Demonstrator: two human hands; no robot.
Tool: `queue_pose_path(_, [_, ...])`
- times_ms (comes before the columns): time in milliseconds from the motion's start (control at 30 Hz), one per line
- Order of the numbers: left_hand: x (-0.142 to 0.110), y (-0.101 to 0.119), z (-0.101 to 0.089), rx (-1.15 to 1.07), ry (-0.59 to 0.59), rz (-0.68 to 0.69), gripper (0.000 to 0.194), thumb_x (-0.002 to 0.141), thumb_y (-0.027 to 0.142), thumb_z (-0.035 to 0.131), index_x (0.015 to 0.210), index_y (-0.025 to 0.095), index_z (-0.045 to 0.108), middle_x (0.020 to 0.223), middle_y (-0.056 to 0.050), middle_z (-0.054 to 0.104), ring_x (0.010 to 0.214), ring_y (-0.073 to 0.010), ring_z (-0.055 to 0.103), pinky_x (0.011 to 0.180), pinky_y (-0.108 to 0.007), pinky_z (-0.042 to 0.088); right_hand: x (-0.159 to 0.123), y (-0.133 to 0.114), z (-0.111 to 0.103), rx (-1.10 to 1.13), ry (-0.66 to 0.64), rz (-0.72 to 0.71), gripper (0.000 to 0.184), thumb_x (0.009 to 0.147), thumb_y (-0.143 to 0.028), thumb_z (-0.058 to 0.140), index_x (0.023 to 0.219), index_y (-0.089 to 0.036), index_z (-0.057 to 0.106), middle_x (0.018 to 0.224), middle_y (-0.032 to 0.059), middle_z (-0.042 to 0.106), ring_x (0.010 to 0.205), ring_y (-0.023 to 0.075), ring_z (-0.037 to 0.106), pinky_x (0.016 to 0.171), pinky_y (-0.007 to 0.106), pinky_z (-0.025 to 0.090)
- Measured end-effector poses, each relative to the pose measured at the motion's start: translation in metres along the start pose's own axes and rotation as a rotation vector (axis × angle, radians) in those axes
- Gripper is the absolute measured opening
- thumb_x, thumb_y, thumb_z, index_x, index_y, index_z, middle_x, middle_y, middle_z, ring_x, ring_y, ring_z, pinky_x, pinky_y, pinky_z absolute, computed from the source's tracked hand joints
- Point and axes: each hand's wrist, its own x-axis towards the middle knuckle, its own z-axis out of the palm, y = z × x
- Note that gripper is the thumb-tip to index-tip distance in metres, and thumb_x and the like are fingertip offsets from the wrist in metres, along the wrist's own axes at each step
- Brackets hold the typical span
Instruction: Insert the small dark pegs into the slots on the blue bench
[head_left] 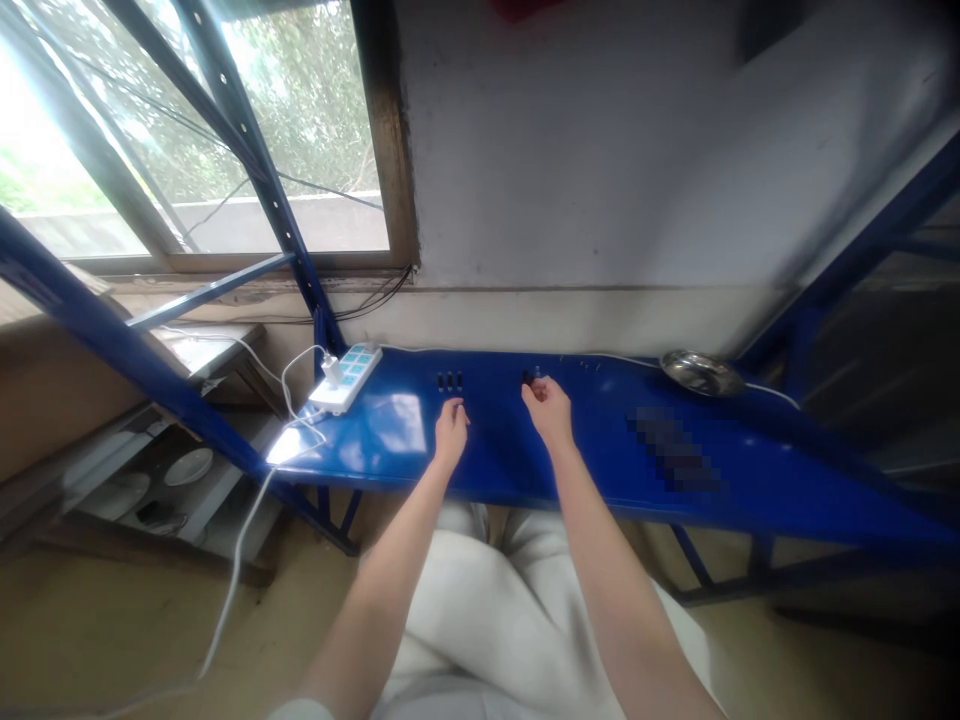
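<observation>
Three small black cylinder-like pieces (450,382) stand in a short row on the blue table (495,450). Just in front of them is my left hand (451,435), its fingers curled together; whatever may be between them is too small to make out. My right hand (551,410) is farther right, thumb and fingers closed in a pinch over the table. Small dark pieces (529,378) show at its fingertips, and a small clear or shiny bit (537,371) lies just behind. Whether the pinch holds one of these is hidden.
A white power strip (349,378) with a plugged-in cord lies at the table's left end. Tiny bits (586,365) lie toward the back. A shiny metal bowl (701,372) and a pixelated dark object (675,450) are on the right. Blue frame posts (255,150) rise at left.
</observation>
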Motion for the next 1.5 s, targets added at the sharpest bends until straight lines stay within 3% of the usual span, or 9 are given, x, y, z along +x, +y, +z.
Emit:
queue_pose_path(233, [-0.006, -0.008, -0.004, 0.010, -0.088, -0.015, 0.024, 0.083, 0.024, 0.042, 0.103, 0.017, 0.053, 0.064, 0.003, 0.053, 0.049, -0.0065, 0.047, 0.050, -0.017, 0.038, 0.008, 0.045, -0.012, -0.084, -0.082, -0.006, 0.037, 0.067, -0.051, 0.059, 0.078, -0.015, 0.058, 0.074, 0.0060, 0.061, 0.065, 0.0166, 0.054, 0.063, 0.032, 0.044])
queue_pose_path(500, [-0.004, -0.013, -0.006, -0.066, -0.050, -0.117, 0.026, 0.083, 0.024, 0.042, 0.106, 0.016, 0.051, 0.065, 0.003, 0.053, 0.045, -0.0051, 0.045, 0.044, -0.016, 0.037, 0.033, 0.070, -0.002, -0.325, -0.087, -0.075, 0.024, 0.074, -0.041, 0.052, 0.073, -0.017, 0.055, 0.071, 0.0054, 0.060, 0.062, 0.0166, 0.052, 0.059, 0.031, 0.041])
queue_pose_path(700, [-0.002, -0.015, -0.004, -0.091, -0.051, -0.125, 0.025, 0.082, 0.024, 0.044, 0.104, 0.016, 0.052, 0.063, 0.003, 0.053, 0.044, -0.0049, 0.045, 0.043, -0.015, 0.036, 0.046, 0.072, 0.007, -0.471, -0.110, -0.075, 0.020, 0.077, -0.034, 0.049, 0.076, -0.016, 0.057, 0.072, 0.0061, 0.061, 0.060, 0.0158, 0.052, 0.052, 0.027, 0.039])
queue_pose_path(900, [0.000, -0.020, -0.003, -0.093, -0.045, -0.109, 0.023, 0.082, 0.022, 0.044, 0.103, 0.016, 0.051, 0.062, 0.004, 0.052, 0.042, -0.0047, 0.044, 0.042, -0.016, 0.036, 0.052, 0.068, 0.013, -0.629, -0.192, -0.010, 0.019, 0.081, -0.030, 0.049, 0.087, -0.015, 0.059, 0.081, 0.0060, 0.063, 0.068, 0.0145, 0.057, 0.055, 0.023, 0.040])
queue_pose_path(1500, [0.001, -0.024, -0.003, -0.074, -0.061, -0.097, 0.021, 0.083, 0.022, 0.043, 0.101, 0.018, 0.052, 0.063, 0.004, 0.053, 0.042, -0.0046, 0.044, 0.043, -0.016, 0.036, 0.055, 0.063, 0.013, -0.715, -0.270, 0.042, 0.019, 0.084, -0.030, 0.048, 0.092, -0.016, 0.058, 0.089, 0.0077, 0.065, 0.071, 0.0160, 0.060, 0.056, 0.024, 0.042])
